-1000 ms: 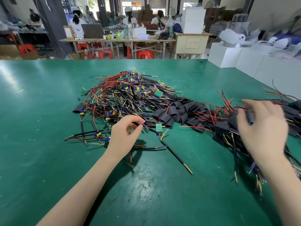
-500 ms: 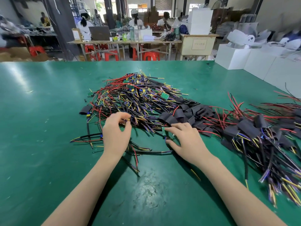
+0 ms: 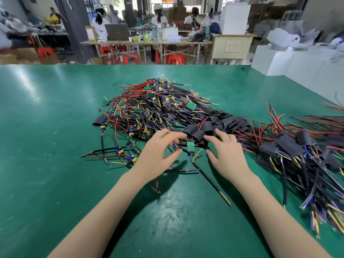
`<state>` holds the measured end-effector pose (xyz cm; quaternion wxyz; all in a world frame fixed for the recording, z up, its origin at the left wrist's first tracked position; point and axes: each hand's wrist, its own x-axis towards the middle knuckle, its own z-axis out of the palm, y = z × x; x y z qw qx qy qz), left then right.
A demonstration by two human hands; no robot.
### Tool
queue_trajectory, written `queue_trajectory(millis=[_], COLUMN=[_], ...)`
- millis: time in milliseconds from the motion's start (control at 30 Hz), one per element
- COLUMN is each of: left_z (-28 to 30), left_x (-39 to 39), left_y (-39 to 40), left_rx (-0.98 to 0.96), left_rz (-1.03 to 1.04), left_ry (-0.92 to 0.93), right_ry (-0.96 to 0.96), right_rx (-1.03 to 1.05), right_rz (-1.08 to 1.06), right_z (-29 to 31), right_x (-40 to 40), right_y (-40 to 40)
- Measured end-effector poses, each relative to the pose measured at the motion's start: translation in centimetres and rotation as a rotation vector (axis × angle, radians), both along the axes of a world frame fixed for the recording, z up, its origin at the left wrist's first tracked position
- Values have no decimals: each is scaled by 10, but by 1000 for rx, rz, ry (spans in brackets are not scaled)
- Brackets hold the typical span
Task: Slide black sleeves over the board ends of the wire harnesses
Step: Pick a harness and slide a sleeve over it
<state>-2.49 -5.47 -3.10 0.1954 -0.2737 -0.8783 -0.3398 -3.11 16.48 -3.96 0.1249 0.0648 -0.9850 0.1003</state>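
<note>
Head view: on the green table (image 3: 46,164), the left hand (image 3: 158,155) hovers with fingers spread wide and slightly blurred, holding nothing. The right hand (image 3: 226,155) is likewise spread wide, its fingertips (image 3: 216,131) reaching the loose black sleeves (image 3: 214,125) at its 12 o'clock; whether they actually touch cannot be told. Between the hands lies a small green circuit board (image 3: 190,146) on its wire harness (image 3: 210,179), bare of any sleeve, the cable running toward 5 o'clock. The pile of unsleeved harnesses (image 3: 152,110) sits at 11 o'clock from the hands. At 3 o'clock, the sleeved harnesses (image 3: 290,146) are cut off by the frame's right edge and smeared by blur. Background workers are indistinct.
</note>
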Motion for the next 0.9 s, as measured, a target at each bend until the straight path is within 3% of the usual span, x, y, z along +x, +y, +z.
queue_trajectory(millis=[167,233,433,567,700,767,900], left_z=[-7,-4,-7,-6,-2,2,11], left_x=[-5,-7,0,6,6,3,0], left_y=[21,24,34,28,25,24,17], left_rx=[-512,-557,-227,-126,253,501,940], left_rz=[-36,3,117,92,177,227,157], left_ry=[-72,-120,-130,-165,-232,-363,-668], right_ry=[10,47,143,180,53,41,169], right_rx=[-80,-131,-319,-194,-100,-58,-246], right_rz=[54,63,-24,-164,-170,-170,-40], right_z=[3,7,10,5,-1,-3,2], right_x=[-4,-4,-3,-8,-13,-14,-12], right_y=[6,7,11,16,20,20,21])
